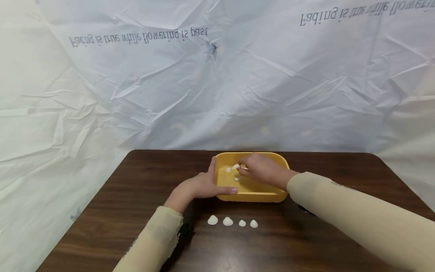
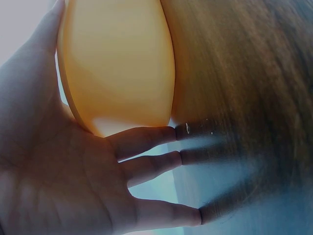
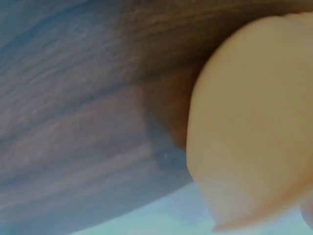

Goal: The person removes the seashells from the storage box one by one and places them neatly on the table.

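Note:
A yellow tray (image 1: 258,197) with rounded corners stands on the table. My left hand (image 1: 202,185) rests against its left end, the thumb lying along the front rim. In the left wrist view, that hand (image 2: 93,176) has its fingers spread and straight beside the tray's outer wall (image 2: 120,63). Reaching inside the tray, my right hand (image 1: 261,168) pinches a small white seashell (image 1: 236,166) between thumb and fingertips. Near it on the tray floor lie a shell (image 1: 228,170) and another shell (image 1: 236,179). The right wrist view shows mostly the tray's wall (image 3: 249,112); the pinch is hidden there.
Several white shells (image 1: 228,221) lie in a row on the dark wooden table (image 1: 142,211), in front of the tray. Behind the table's far edge hangs a wrinkled pale sheet (image 1: 238,94) with printed writing.

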Demonstrator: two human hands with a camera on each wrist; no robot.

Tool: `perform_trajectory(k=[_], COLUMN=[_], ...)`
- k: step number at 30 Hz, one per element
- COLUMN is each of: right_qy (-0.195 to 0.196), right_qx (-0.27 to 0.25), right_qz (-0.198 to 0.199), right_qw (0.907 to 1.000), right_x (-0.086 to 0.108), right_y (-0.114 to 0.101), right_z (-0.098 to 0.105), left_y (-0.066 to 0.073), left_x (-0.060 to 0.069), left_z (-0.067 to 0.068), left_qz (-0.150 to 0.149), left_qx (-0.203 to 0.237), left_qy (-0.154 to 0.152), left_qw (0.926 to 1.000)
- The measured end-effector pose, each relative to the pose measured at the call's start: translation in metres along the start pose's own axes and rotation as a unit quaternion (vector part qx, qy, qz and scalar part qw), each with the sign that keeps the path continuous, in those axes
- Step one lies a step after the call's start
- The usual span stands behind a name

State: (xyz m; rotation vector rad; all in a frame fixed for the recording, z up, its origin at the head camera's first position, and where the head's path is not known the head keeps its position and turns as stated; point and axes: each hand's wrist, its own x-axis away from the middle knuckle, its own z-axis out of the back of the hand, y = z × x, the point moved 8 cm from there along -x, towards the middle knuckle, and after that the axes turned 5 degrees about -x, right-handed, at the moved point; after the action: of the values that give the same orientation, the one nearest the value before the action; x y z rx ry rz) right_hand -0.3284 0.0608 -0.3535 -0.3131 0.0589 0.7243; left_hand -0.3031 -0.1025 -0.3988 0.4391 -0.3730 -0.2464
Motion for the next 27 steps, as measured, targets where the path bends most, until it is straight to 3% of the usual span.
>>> perform_trajectory(k=[8,15,21,27], right_qy=[0.024,0.049,0.071,0.07], right_qx=[0.025,-0.019,-0.034,-0.054], right_qz=[-0.012,-0.018,0.0,-0.008], right_qw=[0.9993,0.9984,0.9969,0.9961], right_x=[0.022,0.051,0.074,0.086], right_y=[-0.005,-0.008,-0.009,0.002], right_z=[0.04,0.065,0.072,0.063], left_y=[-0.001,0.003,0.003,0.004], left_x=[0.001,0.002,0.001,0.003], left_z=[0.001,0.001,0.001,0.001], left_qz=[0.006,0.009,0.009,0.009], left_qx=[0.001,0.0,-0.001,0.0], left_qy=[0.001,0.0,-0.001,0.0], left_qw=[1.0,1.0,1.0,1.0])
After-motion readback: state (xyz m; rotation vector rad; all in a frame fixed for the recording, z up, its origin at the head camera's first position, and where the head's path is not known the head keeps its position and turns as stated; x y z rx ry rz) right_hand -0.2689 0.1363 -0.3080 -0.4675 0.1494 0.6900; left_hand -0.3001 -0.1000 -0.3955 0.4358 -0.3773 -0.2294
